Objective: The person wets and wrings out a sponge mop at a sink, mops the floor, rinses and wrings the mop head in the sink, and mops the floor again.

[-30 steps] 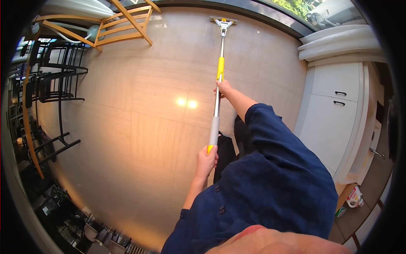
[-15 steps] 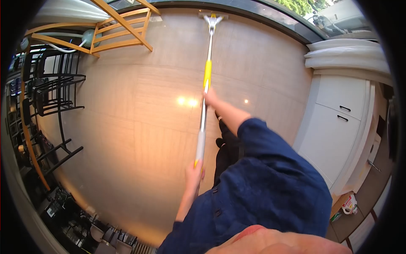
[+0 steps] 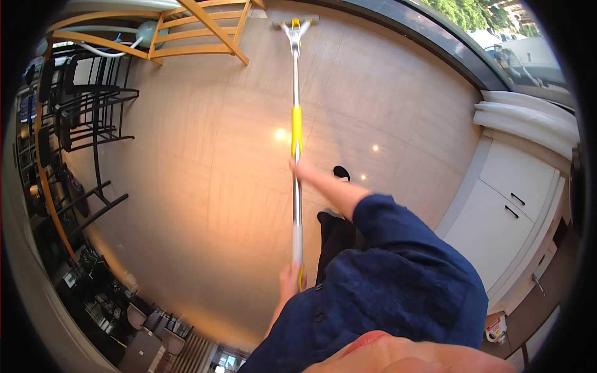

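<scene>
A long mop point(image 3: 296, 81) with a yellow sleeve on its silver pole reaches up the view, its flat head on the pale floor point(image 3: 236, 124) near the window edge. Around the grey and yellow grip at the pole's lower end, my left hand point(image 3: 290, 281) is closed. Farther up, just below the yellow sleeve, my right hand point(image 3: 298, 168) is wrapped round the pole, slightly blurred. Below the mop head, the pole stands almost vertical in the view.
A wooden chair frame point(image 3: 199, 31) is at the upper left, with black metal chairs point(image 3: 99, 118) below it. White cabinets point(image 3: 516, 186) and a bundled white curtain point(image 3: 528, 124) line the right. My feet point(image 3: 331, 214) are right of the pole.
The mop head has shifted left in the view, and both hands with the pole have come lower, toward my body. My shoes now show more. The surroundings have turned slightly as the view moved.
</scene>
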### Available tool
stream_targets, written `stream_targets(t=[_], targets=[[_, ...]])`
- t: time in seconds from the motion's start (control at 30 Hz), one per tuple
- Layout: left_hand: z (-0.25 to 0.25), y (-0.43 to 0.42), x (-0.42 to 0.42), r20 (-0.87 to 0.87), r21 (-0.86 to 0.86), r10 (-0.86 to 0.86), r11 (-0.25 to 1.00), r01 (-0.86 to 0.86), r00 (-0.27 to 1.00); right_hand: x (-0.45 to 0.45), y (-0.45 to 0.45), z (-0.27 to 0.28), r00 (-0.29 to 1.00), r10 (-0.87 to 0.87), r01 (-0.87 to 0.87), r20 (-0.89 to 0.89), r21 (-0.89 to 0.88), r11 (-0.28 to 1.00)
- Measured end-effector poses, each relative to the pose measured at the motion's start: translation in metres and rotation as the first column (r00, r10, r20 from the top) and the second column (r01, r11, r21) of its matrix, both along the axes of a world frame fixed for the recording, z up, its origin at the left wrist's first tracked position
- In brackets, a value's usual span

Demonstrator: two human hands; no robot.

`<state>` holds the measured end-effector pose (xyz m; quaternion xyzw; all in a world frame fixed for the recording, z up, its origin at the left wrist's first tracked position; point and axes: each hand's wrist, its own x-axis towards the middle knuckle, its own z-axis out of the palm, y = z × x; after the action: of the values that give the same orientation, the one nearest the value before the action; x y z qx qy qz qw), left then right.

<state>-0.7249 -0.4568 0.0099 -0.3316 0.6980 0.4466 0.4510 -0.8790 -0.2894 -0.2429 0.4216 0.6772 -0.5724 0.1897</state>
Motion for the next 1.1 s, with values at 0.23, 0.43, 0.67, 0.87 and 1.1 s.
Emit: stream_targets(t=[0.23,0.43,0.67,0.87,1.1], targets=[[-0.022,0.018,-0.025,-0.028,0.073,0.116,0.991,-0.114,0.993,-0.043,0.028,0.012,0.987,0.143,-0.145,0.074,0.014,0.989],[-0.084,-0.154,0.176,0.119,-0.25,-0.394,0.876,0.412,0.911,0.063,-0.057,0.07,0.932,0.299,-0.272,0.204,-0.152,0.95],[-0.029,0.048,-0.046,0.147,0.286,0.424,0.847,-0.449,0.894,-0.093,0.018,0.011,0.959,0.283,-0.284,0.026,0.068,0.956],[0.013,-0.043,0.053,0.02,-0.104,-0.12,0.987,0.121,0.993,0.05,-0.057,0.041,0.952,0.305,-0.303,0.02,-0.073,0.95],[0.026,-0.034,0.056,0.024,-0.171,-0.211,0.962,0.212,0.977,0.215,-0.15,0.106,0.667,0.132,0.595,0.733,-0.63,0.499]])
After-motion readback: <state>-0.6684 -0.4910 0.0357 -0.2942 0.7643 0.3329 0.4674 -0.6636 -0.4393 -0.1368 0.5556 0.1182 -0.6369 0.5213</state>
